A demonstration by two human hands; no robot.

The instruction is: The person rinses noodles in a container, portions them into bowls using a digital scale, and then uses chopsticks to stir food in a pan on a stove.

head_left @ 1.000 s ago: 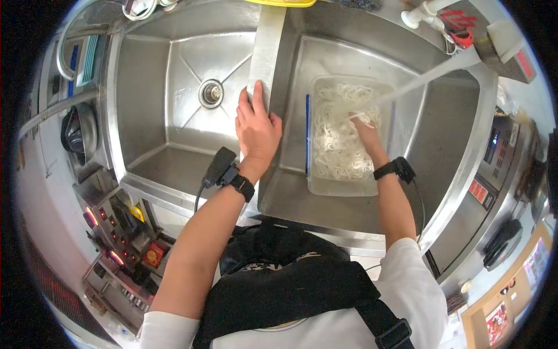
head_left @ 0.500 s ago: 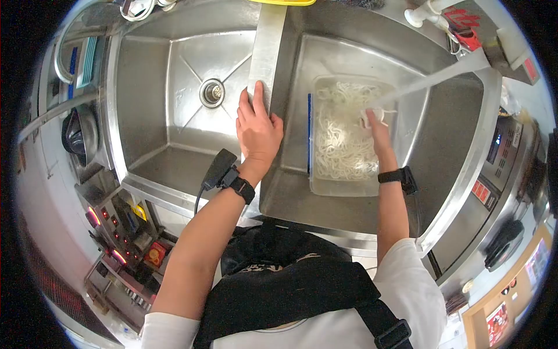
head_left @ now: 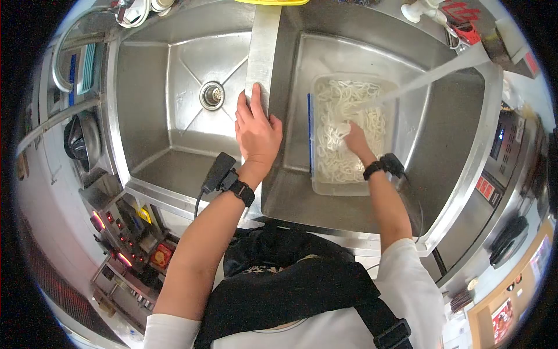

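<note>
A clear plastic tub (head_left: 317, 180) of white noodles (head_left: 337, 163) sits in the right basin of a steel double sink (head_left: 453, 174). A stream of water (head_left: 430, 75) falls from a tap at the upper right into the tub. My right hand (head_left: 356, 138) is down in the tub with its fingers closed on a clump of noodles. My left hand (head_left: 256, 131) rests flat on the steel divider (head_left: 261, 46) between the two basins, fingers spread, holding nothing. Both wrists wear black bands.
The left basin (head_left: 174, 104) holds only its drain (head_left: 211, 95). A control panel with lit red buttons (head_left: 125, 232) stands at the lower left. A white tap with a red handle (head_left: 447, 17) is at the upper right. Appliances line the right edge.
My right hand came down from under the water stream at the tub's far right and moved left into the middle of the noodles. My left hand stayed on the divider.
</note>
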